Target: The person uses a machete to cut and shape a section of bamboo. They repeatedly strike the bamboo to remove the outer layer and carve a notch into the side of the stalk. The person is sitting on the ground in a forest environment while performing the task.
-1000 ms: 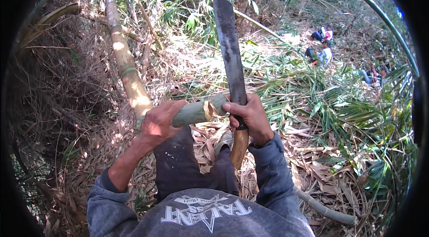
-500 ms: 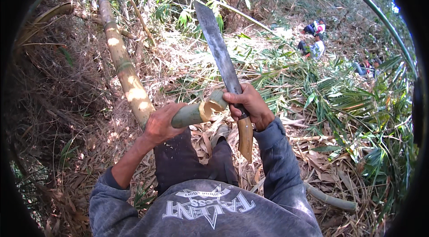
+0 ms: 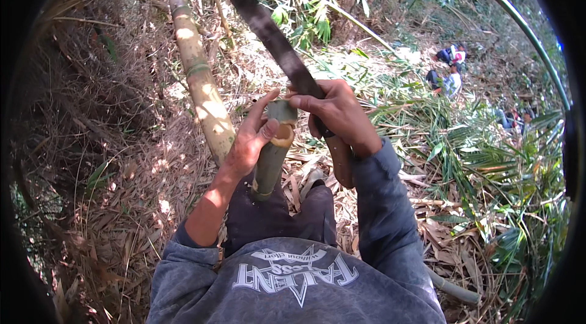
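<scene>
A short green bamboo tube [image 3: 270, 168] stands tilted in front of my body, with a wide pale notch cut near its top. Above the notch rises a curved end section of the bamboo [image 3: 282, 112]; whether it is fully joined to the tube is hard to see. My left hand [image 3: 247, 138] grips the tube from the left, thumb at the notch and fingers up beside the end section. In my right hand [image 3: 340, 110] is a machete [image 3: 274, 46], its dark blade slanting up to the far left and its wooden handle pointing down. The right thumb and fingertips also touch the bamboo's end.
A long thick bamboo pole [image 3: 204, 92] leans away at the left. Dry leaves cover the ground, with cut green foliage [image 3: 445, 128] on the right. Another bamboo piece [image 3: 455, 290] lies at lower right. Several people [image 3: 452, 83] sit farther off at upper right.
The bamboo tube has swung from lying sideways to nearly upright. My left hand has shifted up to the notch. The machete, still in my right hand, has moved up and tilted farther left.
</scene>
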Motion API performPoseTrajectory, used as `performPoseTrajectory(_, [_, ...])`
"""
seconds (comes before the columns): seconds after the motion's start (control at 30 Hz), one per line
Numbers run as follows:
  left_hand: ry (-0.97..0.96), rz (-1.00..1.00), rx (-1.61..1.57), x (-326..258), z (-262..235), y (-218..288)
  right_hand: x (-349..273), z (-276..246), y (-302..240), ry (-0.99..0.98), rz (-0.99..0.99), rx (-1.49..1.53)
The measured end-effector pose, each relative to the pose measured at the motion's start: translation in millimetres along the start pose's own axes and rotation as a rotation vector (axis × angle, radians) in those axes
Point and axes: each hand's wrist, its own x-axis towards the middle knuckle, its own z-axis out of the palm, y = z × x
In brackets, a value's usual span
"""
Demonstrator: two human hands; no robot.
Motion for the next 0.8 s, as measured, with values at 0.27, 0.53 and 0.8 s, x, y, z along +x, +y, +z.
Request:
performPoseTrajectory(0.27, [0.486,0.095,-0.411,13.2,-21.6,2.7,-64.7,4.5,76.3,0.281,0.143,0.237])
performPoseTrajectory(0.53, [0.702,-0.047,-0.287,19.4,-36.4,-8.0,-84.0,24.7,156.0,0.41,0.242,0.479])
performPoseTrajectory(0.8, [0.85,-0.115,-0.479,12.2,-43.5,-31.1,-88.3,23.1,174.8,0.54,0.17,0.363])
